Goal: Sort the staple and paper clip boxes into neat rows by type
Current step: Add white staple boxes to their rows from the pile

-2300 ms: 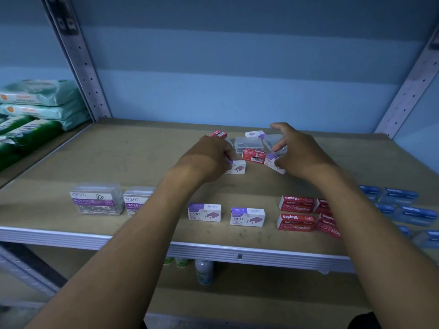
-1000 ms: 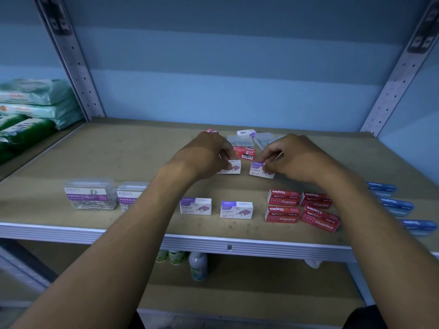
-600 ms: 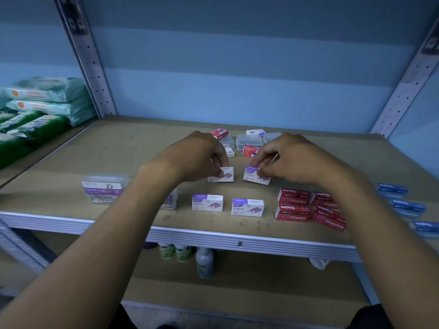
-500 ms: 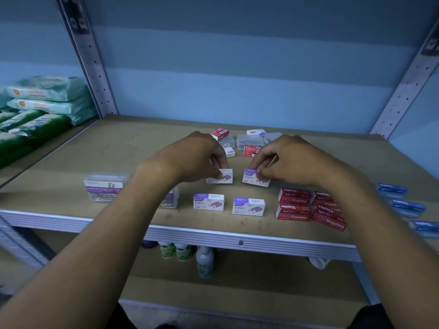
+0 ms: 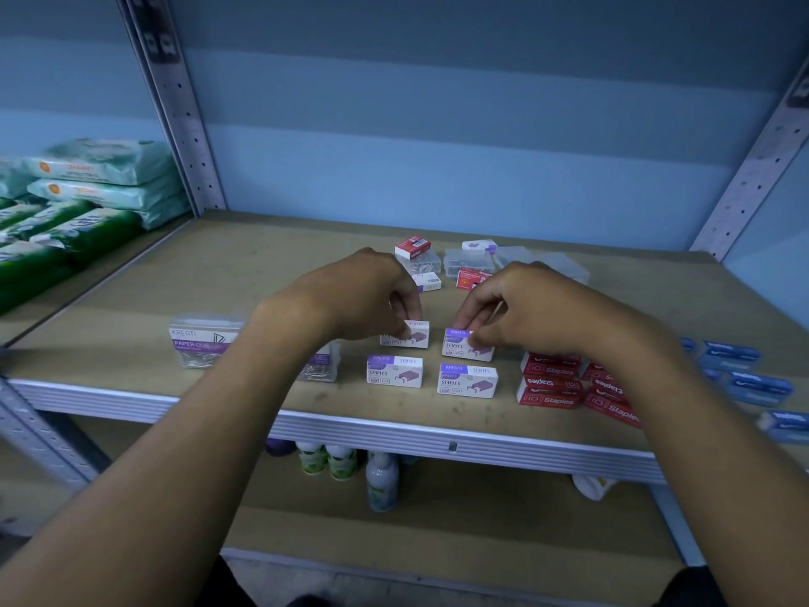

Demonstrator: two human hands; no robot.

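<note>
My left hand (image 5: 359, 295) pinches a white-and-purple staples box (image 5: 413, 337) that sits on the shelf (image 5: 245, 273). My right hand (image 5: 521, 313) pinches a second one (image 5: 459, 350) beside it. Both boxes stand just behind two matching boxes (image 5: 395, 371) (image 5: 467, 380) near the front edge. Clear paper clip boxes (image 5: 203, 346) lie at the front left, one partly hidden by my left arm. Red staples boxes (image 5: 549, 383) are grouped at the front right, with blue boxes (image 5: 759, 387) further right.
A loose pile of red, white and clear boxes (image 5: 464, 262) lies at the back middle of the shelf. Green and white packets (image 5: 87, 190) are stacked on the neighbouring shelf at left. Bottles (image 5: 381, 479) stand on the lower shelf. Metal uprights (image 5: 175, 102) frame the bay.
Both hands have drawn the two white-and-purple boxes from the back pile toward the front. The boxes now sit right behind the front pair.
</note>
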